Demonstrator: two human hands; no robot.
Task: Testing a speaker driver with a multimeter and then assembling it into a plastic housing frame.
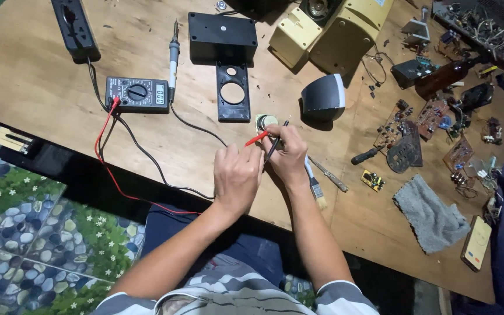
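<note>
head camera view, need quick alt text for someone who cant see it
Seen from above, a left hand holds a red probe and a right hand a black probe against a small round speaker on a wooden workbench, a multimeter wired nearby.

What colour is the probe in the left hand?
Red probe, held by the left hand; head view.

Bare wood left of multimeter [137, 93]

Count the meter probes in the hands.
2. The red probe is in the left hand; the black probe is in the right hand. Both tips meet at the small speaker.
</note>
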